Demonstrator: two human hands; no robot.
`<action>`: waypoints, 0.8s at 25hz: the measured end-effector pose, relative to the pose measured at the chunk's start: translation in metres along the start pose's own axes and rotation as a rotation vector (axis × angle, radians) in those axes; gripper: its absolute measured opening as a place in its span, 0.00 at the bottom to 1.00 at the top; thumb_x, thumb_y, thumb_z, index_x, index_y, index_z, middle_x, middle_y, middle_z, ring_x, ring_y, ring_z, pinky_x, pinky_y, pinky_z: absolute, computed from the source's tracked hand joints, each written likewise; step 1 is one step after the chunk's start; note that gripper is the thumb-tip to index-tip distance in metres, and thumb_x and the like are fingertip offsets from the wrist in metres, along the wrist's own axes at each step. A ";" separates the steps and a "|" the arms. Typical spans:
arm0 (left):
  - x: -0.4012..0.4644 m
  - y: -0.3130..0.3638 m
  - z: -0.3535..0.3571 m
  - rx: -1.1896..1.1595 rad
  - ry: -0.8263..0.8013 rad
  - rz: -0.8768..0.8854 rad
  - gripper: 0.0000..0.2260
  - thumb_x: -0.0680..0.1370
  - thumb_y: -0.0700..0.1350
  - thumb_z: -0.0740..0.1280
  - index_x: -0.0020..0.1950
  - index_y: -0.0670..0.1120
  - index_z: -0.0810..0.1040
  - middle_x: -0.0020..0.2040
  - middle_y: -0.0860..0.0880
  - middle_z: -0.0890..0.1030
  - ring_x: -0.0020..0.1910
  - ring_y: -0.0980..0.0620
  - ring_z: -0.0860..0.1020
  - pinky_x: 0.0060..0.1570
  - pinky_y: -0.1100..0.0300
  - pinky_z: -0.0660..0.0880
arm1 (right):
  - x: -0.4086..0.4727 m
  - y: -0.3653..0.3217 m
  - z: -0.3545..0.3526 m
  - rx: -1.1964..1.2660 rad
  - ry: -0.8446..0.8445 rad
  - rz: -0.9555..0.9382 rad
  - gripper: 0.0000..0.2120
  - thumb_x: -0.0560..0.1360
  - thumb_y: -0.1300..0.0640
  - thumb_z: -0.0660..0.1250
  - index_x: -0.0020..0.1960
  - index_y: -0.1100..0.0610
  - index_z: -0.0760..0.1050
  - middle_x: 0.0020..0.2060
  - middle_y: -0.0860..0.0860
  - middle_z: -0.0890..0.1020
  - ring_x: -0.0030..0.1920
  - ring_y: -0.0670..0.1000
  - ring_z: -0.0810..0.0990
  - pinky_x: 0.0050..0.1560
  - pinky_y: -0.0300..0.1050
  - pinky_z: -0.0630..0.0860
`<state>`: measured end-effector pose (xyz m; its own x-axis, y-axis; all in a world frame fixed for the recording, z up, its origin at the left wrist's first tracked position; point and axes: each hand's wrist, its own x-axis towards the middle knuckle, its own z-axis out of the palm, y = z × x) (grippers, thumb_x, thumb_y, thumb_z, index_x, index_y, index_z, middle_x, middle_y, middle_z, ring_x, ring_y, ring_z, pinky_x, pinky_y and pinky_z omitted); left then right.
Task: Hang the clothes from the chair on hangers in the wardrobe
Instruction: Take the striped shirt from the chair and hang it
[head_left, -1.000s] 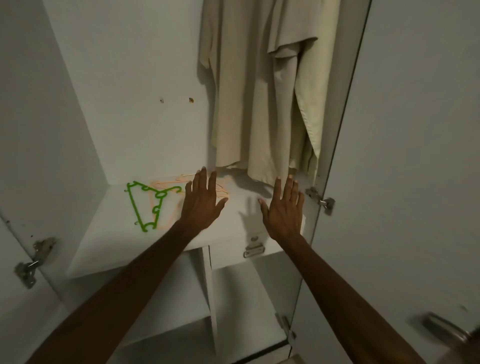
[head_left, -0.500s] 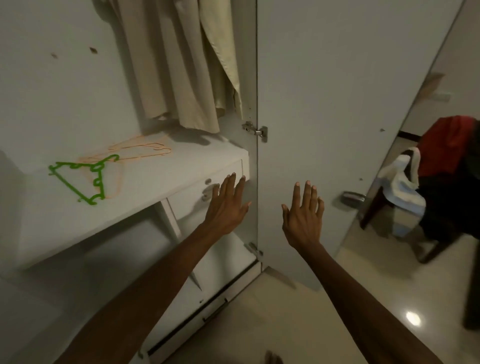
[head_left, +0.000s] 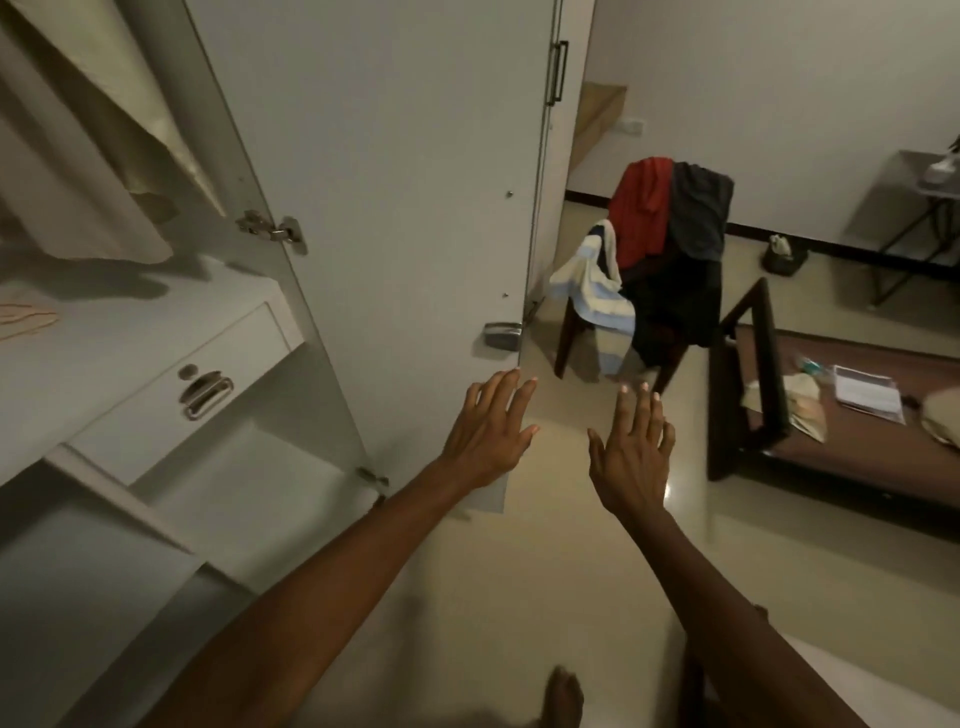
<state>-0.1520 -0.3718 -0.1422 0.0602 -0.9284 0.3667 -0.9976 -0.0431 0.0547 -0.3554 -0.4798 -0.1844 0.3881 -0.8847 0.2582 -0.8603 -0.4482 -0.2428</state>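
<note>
A dark wooden chair (head_left: 569, 340) stands past the open wardrobe door (head_left: 395, 208). Draped on it are a red garment (head_left: 636, 208), a dark grey garment (head_left: 698, 213), a black garment (head_left: 675, 301) and a white and light-blue striped garment (head_left: 592, 291). Beige clothes (head_left: 88, 171) hang inside the wardrobe at upper left. An orange hanger (head_left: 23, 319) lies on the wardrobe shelf (head_left: 135, 332) at the left edge. My left hand (head_left: 491, 428) and my right hand (head_left: 634, 449) are stretched forward, fingers spread, holding nothing, well short of the chair.
A drawer with a metal handle (head_left: 205, 395) sits under the shelf. A dark low table (head_left: 831, 415) with papers stands at right. A small dark bin (head_left: 784, 254) and a metal-legged table (head_left: 924, 208) are by the far wall. My bare foot (head_left: 563, 693) shows on the tiled floor.
My view has swung right from the wardrobe shelf towards the chair. The green hanger has left the view. Both hands moved with it, staying spread and holding nothing.
</note>
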 end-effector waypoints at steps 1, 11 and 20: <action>0.011 0.012 0.011 -0.012 -0.013 0.018 0.28 0.82 0.56 0.61 0.77 0.42 0.66 0.75 0.38 0.69 0.73 0.39 0.68 0.67 0.43 0.68 | 0.001 0.016 0.000 -0.005 -0.005 0.016 0.35 0.84 0.41 0.52 0.83 0.58 0.49 0.83 0.61 0.51 0.82 0.62 0.49 0.79 0.63 0.53; 0.164 0.071 0.120 -0.057 -0.146 -0.154 0.34 0.81 0.57 0.64 0.81 0.44 0.56 0.79 0.37 0.60 0.78 0.38 0.61 0.72 0.40 0.66 | 0.110 0.155 0.024 -0.067 -0.062 0.046 0.36 0.83 0.37 0.48 0.83 0.57 0.50 0.83 0.59 0.50 0.83 0.60 0.46 0.80 0.61 0.50; 0.279 0.065 0.179 -0.033 -0.187 -0.279 0.33 0.81 0.59 0.61 0.80 0.44 0.58 0.78 0.38 0.62 0.77 0.40 0.62 0.70 0.43 0.67 | 0.222 0.217 0.047 -0.049 -0.078 0.069 0.35 0.84 0.38 0.52 0.83 0.57 0.51 0.83 0.59 0.52 0.83 0.61 0.49 0.79 0.60 0.51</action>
<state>-0.2061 -0.6995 -0.2028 0.3204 -0.9342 0.1568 -0.9416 -0.2961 0.1603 -0.4399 -0.7795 -0.2237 0.3500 -0.9215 0.1682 -0.9004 -0.3805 -0.2107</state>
